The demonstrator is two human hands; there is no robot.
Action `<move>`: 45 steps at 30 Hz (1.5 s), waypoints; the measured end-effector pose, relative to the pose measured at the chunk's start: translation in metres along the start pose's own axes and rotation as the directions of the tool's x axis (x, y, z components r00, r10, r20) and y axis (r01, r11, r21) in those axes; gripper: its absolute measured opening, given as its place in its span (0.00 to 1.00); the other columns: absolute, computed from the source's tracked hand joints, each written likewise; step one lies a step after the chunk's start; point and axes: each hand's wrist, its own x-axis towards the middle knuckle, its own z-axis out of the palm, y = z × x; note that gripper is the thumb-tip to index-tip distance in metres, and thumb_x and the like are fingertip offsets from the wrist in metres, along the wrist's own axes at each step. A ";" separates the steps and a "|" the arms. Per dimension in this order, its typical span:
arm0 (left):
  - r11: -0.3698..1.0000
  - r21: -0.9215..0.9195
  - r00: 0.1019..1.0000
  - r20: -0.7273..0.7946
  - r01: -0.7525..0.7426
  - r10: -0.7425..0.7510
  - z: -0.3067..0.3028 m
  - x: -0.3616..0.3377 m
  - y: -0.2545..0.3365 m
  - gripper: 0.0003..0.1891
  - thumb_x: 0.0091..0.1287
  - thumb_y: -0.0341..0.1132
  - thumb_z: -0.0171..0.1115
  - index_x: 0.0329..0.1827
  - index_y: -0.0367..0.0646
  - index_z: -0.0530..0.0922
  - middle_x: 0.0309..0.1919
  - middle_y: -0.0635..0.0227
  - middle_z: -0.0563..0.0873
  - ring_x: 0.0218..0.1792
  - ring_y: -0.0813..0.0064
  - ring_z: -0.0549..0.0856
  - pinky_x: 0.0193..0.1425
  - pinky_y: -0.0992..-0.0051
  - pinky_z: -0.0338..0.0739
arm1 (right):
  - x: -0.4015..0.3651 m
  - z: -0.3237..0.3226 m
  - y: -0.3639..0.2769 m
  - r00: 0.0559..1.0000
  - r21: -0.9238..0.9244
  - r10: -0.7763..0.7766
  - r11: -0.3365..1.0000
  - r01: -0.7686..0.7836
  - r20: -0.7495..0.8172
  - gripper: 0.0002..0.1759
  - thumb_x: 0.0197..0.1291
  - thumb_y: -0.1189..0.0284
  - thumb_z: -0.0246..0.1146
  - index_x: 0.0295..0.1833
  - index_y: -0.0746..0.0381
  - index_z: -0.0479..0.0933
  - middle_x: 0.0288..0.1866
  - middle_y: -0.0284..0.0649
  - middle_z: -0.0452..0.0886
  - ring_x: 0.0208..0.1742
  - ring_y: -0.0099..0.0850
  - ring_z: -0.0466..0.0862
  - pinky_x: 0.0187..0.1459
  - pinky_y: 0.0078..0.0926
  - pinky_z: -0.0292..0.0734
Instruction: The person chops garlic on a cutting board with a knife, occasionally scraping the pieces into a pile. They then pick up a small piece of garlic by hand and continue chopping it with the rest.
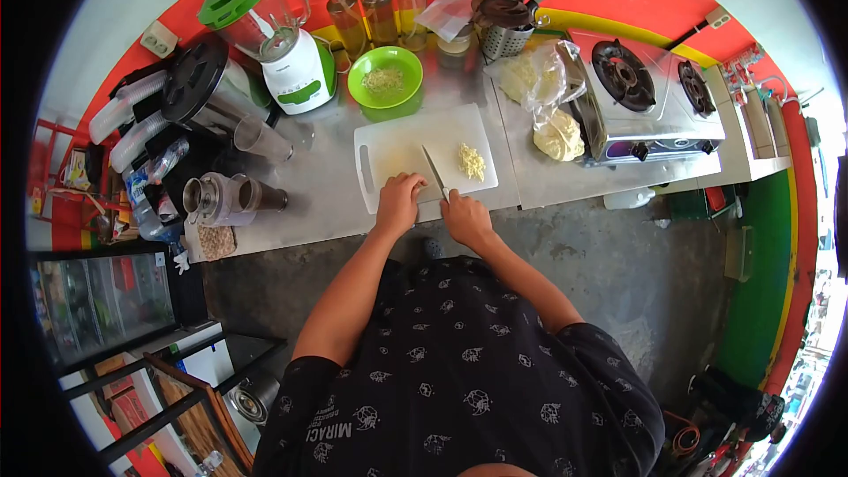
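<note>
A white cutting board (382,138) lies on the metal counter. My right hand (465,218) grips a knife (433,168), its blade slanting up and left across the board. Close to the blade on its left, my left hand (401,200) rests at the board's near edge, fingers curled and pressed together. Whatever is under those fingertips is too small or hidden to name. To the right of the knife sits a small heap of pale yellow chopped pieces (471,162). Behind the board stands a green bowl (386,109) holding more pale shredded bits (383,80).
A blender (296,75) and several pump bottles (380,16) line the back wall. On the right are plastic bags (558,134) and a gas stove (654,115). A clear cup (263,140) and a shaker-like metal vessel (212,198) stand on the left.
</note>
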 end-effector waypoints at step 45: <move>0.948 0.313 0.994 0.107 -0.064 0.032 -0.010 0.007 0.013 0.19 0.61 0.22 0.58 0.49 0.51 0.90 0.46 0.73 0.85 0.50 0.65 0.82 0.54 0.67 0.82 | -0.010 -0.008 -0.026 0.994 -0.286 0.056 0.958 -0.026 0.094 0.13 0.66 0.72 0.59 0.51 0.68 0.70 0.37 0.51 0.89 0.41 0.46 0.92 0.41 0.42 0.88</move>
